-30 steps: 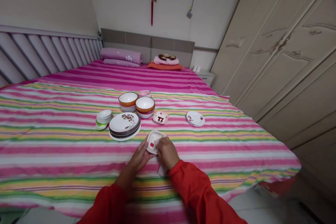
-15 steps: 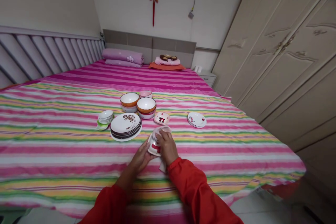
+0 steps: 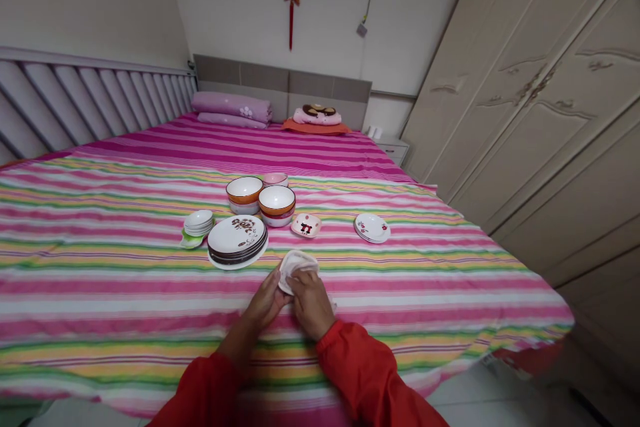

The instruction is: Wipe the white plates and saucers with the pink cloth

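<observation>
Bedside, watching the lower middle of the frame. Work in hand: one small dish (image 3: pixel 298 256), held just above the striped sheet (image 3: pixel 125 287), a little below the centre of the frame.

Left hand (image 3: pixel 267 297): partly closed on the dish's left side, thumb at the rim, fingers apparently underneath. Right hand (image 3: pixel 313 303): fingers bunched and bent inward, pressing a white cloth (image 3: pixel 303 265) into the dish; a corner shows below the wrist side. Cannot tell whether it is fabric or paper, nor how tightly the fingers pinch it.

Step, as I judge it: wiping the dish's inner face. The cloth and fingers hide most of that face, so its dryness or cleanness is not readable. The next move seems to call for a steady left grip, with the right fingers reaching the corners and far wall; a loose rim hold could let the dish turn under the pressure.

Surroundings: cartoon dish (image 3: pixel 306 225), just beyond the held one. Flowered plates (image 3: pixel 373 227), right of centre, well apart from the rest. Dinner plates (image 3: pixel 237 237), stacked left of centre; small bowls (image 3: pixel 199 220) near them at far left of the group, above a green dish (image 3: pixel 190 241). Orange-sided bowls (image 3: pixel 277 203) behind, near mid-frame.
</observation>
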{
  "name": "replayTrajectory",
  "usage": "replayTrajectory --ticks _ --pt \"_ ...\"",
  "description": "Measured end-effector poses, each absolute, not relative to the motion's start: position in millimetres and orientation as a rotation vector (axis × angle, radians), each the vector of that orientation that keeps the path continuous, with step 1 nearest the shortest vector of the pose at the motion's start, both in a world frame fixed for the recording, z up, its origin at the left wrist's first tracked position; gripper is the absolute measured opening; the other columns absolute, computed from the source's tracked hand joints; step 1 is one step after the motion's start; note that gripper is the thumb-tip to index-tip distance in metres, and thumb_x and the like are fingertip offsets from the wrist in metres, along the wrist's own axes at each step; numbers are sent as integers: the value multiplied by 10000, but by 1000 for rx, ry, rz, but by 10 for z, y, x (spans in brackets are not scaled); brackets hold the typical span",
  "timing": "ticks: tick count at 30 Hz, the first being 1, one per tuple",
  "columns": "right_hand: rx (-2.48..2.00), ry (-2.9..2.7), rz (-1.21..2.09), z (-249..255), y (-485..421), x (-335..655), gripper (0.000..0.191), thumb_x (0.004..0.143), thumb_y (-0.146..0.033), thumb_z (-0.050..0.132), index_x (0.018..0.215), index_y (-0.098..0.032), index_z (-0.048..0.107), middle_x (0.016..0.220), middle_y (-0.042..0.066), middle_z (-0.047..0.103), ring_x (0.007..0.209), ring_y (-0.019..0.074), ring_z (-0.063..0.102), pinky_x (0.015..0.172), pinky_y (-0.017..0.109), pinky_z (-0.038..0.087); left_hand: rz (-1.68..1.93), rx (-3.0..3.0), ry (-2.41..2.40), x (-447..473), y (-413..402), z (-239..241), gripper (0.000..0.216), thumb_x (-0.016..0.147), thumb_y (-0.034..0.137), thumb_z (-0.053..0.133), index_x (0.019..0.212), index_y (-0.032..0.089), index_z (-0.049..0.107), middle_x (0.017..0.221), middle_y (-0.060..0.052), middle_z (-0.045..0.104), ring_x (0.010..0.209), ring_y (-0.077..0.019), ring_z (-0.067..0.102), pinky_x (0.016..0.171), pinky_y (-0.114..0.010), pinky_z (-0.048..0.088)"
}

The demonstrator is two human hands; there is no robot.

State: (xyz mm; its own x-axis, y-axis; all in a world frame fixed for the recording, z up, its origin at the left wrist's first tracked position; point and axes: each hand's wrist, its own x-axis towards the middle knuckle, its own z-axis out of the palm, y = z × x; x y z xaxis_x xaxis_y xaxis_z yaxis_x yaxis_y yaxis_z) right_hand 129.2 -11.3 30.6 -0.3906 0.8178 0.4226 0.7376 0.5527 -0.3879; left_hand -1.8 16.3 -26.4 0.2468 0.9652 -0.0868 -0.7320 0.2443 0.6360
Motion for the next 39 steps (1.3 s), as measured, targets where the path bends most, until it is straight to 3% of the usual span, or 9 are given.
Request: replayTrajectory --ticks 4,7,14,21,26,35,39 --pt "-1237 -2218 147 265 19 1265 408 800 -88 480 1184 -173 587 1239 80 562 1118 228 430 939 358 365 1244 501 555 -8 194 -278 509 847 319 584 1326 213 447 1207 -113 614 1028 -226 605 874 -394 492" --pt "-1341 -2212 62 222 95 1247 379 839 -136 477 1206 -161 570 1281 94 543 1149 256 411 944 389 356 1244 507 603 2 183 -235 490 839 277 596 1308 227 462 1196 -99 620 981 -208 619 805 -358 517" --pt "-1583 -2232 -62 285 16 1253 271 831 -136 491 1060 -110 634 1030 162 623 993 283 472 848 428 358 1229 561 619 7 131 -148 574 827 269 608 1361 255 396 1137 -101 646 895 -199 639 743 -327 527" --pt "-1429 -2266 211 326 -60 1328 170 766 -97 514 808 -132 675 870 112 639 891 241 501 809 367 385 1240 560 597 7 132 -178 612 808 323 637 1364 244 391 1144 -114 642 948 -226 630 791 -362 519" --pt "-1115 -2167 415 248 23 1296 389 756 -14 439 1033 -180 657 1038 67 624 981 193 503 886 318 401 1238 526 571 8 171 -228 511 831 376 602 1294 201 473 1135 -117 649 997 -230 621 847 -375 501" --pt "-1219 -1888 332 112 246 1224 338 778 -42 458 1002 -150 687 1003 103 629 959 225 522 861 358 450 1216 552 626 -11 168 -224 391 813 318 634 1172 192 547 1072 -96 675 969 -227 634 835 -389 504" --pt "-1143 -1596 423 79 282 1199 378 806 -81 455 1124 -172 638 1075 107 604 1027 207 533 923 356 440 1222 549 631 -4 154 -207 401 811 372 627 1157 182 557 1060 -108 676 976 -237 632 825 -402 507"
